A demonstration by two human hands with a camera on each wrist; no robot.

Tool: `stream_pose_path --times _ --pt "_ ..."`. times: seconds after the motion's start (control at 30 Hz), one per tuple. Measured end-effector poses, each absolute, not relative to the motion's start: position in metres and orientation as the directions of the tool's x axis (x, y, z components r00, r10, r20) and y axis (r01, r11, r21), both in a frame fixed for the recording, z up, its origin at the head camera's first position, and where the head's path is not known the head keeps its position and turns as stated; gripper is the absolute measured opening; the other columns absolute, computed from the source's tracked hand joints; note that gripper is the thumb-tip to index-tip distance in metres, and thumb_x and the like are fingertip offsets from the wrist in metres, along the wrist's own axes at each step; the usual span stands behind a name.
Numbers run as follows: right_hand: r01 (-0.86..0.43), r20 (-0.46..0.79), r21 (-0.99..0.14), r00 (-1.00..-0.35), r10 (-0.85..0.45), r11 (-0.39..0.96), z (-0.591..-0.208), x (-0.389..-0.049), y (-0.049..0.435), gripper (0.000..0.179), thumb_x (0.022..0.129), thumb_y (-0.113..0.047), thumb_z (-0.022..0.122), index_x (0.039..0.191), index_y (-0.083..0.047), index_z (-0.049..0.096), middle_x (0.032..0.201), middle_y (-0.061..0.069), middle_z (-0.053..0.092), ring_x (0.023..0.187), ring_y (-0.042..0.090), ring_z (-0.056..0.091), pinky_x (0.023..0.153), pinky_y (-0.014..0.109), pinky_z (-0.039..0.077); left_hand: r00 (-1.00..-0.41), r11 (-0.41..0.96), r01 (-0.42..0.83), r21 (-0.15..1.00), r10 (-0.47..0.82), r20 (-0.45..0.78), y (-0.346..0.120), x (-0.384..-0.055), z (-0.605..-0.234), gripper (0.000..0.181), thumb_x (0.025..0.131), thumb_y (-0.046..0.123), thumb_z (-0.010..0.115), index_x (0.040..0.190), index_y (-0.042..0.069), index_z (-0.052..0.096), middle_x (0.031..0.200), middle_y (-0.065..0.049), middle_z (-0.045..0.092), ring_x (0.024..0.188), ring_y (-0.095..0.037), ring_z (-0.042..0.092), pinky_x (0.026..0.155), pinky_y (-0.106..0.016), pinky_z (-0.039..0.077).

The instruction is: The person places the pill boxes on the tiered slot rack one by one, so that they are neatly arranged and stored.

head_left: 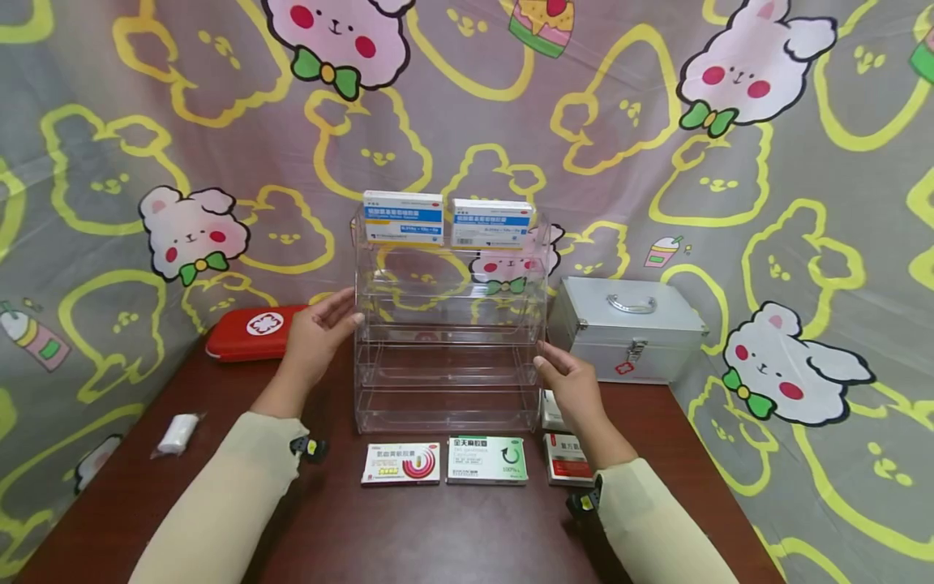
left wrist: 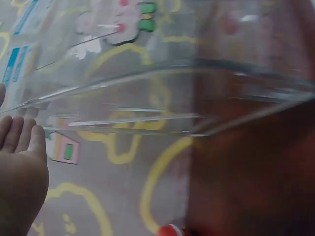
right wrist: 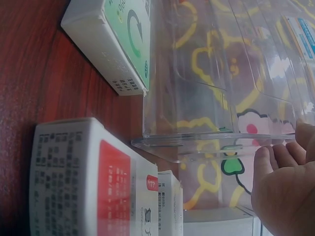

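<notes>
A clear tiered display rack [head_left: 448,376] stands upright on the table, with two blue-and-white medicine boxes, one at left [head_left: 404,219] and one at right [head_left: 492,224], on its top tier. My left hand [head_left: 318,334] is at the rack's left side, thumb by the front edge; in the left wrist view its fingers [left wrist: 37,142] are nearly straight beside the clear panel. On the opposite side, my right hand [head_left: 573,384] has its fingertips right at the side edge. A white-and-pink medicine box [head_left: 400,465] and a green-and-white one [head_left: 486,461] lie before the rack.
Beside my right wrist lie a red-and-white medicine box [head_left: 567,461] and another white box [head_left: 552,411]. A silver case [head_left: 631,332] stands behind on the right. To the left are a red zip case [head_left: 251,334] and a white wrapped roll [head_left: 177,434]. Patterned cloth [head_left: 467,122] hangs behind.
</notes>
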State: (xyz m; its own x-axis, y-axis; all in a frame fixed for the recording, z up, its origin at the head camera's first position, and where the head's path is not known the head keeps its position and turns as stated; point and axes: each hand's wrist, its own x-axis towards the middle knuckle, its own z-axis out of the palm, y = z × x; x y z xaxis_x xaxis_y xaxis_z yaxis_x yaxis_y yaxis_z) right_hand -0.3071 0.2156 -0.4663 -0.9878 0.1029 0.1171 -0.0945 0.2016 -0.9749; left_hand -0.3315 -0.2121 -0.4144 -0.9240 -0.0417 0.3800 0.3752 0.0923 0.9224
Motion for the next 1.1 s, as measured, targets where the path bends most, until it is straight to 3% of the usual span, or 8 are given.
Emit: stream_pose_path --times 0.1,0.2,0.47,0.6,0.77,0.87,1.1 --pt "-0.100 0.124 -0.975 -0.986 0.109 0.197 -0.465 -0.306 0.216 0.044 0.107 -0.015 0.071 0.149 -0.004 0.066 0.153 0.015 0.065 0.143 0.027 0.060 0.100 0.010 0.053 -0.929 0.084 0.368 0.926 -0.019 0.370 -0.211 -0.325 -0.431 0.058 0.101 0.005 0.078 0.155 -0.004 0.058 0.157 -0.028 0.057 0.147 -0.035 0.057 0.104 -0.011 0.054" --pt "-0.103 0.127 -0.976 -0.985 0.118 0.191 -0.465 -0.305 0.217 0.043 0.107 -0.014 0.072 0.149 -0.004 0.067 0.153 0.014 0.066 0.143 0.026 0.061 0.097 0.007 0.053 -0.929 0.084 0.368 0.926 -0.010 0.370 -0.210 -0.322 -0.442 0.061 0.099 0.003 0.080 0.155 -0.004 0.057 0.157 -0.028 0.056 0.148 -0.042 0.054 0.104 -0.012 0.054" --pt "-0.088 0.112 -0.977 -0.987 0.116 0.194 -0.466 -0.307 0.219 0.044 0.107 -0.015 0.072 0.149 -0.004 0.067 0.153 0.013 0.066 0.142 0.026 0.060 0.100 0.012 0.054 -0.952 0.082 0.299 0.951 -0.040 0.302 -0.207 -0.313 -0.465 0.065 0.098 0.002 0.080 0.157 -0.002 0.055 0.160 -0.024 0.054 0.147 -0.040 0.053 0.100 -0.010 0.054" --pt "-0.079 0.100 -0.980 -0.989 0.108 0.185 -0.467 -0.307 0.219 0.044 0.107 -0.015 0.072 0.150 -0.004 0.066 0.154 0.014 0.065 0.142 0.027 0.060 0.100 0.013 0.056 -0.950 0.054 0.308 0.950 -0.042 0.311 -0.206 -0.311 -0.472 0.064 0.097 -0.003 0.079 0.156 -0.005 0.054 0.158 -0.025 0.055 0.143 -0.032 0.058 0.101 -0.012 0.055" --pt "-0.086 0.107 -0.976 -0.990 0.097 0.200 -0.467 -0.307 0.219 0.045 0.107 -0.015 0.072 0.150 -0.003 0.065 0.155 0.012 0.064 0.143 0.027 0.060 0.099 0.011 0.054 -0.940 0.014 0.336 0.942 -0.066 0.336 -0.206 -0.310 -0.478 0.062 0.095 -0.009 0.078 0.153 -0.008 0.056 0.155 -0.026 0.057 0.132 -0.010 0.067 0.100 -0.014 0.056" --pt "-0.083 0.104 -0.974 -0.990 0.091 0.209 -0.466 -0.307 0.219 0.045 0.108 -0.016 0.071 0.151 -0.004 0.065 0.156 0.011 0.064 0.143 0.027 0.060 0.099 0.011 0.055 -0.932 -0.004 0.350 0.937 -0.104 0.347 -0.203 -0.309 -0.477 0.060 0.094 -0.009 0.079 0.150 -0.009 0.059 0.153 -0.027 0.058 0.126 -0.003 0.069 0.100 -0.014 0.057" --pt "-0.072 0.093 -0.977 -0.991 0.100 0.199 -0.465 -0.307 0.216 0.045 0.107 -0.015 0.072 0.150 -0.005 0.065 0.155 0.012 0.064 0.143 0.026 0.060 0.099 0.012 0.055 -0.928 -0.053 0.348 0.936 -0.160 0.336 -0.194 -0.309 -0.474 0.064 0.092 -0.009 0.081 0.152 -0.007 0.058 0.154 -0.027 0.058 0.140 -0.026 0.062 0.105 -0.017 0.056"
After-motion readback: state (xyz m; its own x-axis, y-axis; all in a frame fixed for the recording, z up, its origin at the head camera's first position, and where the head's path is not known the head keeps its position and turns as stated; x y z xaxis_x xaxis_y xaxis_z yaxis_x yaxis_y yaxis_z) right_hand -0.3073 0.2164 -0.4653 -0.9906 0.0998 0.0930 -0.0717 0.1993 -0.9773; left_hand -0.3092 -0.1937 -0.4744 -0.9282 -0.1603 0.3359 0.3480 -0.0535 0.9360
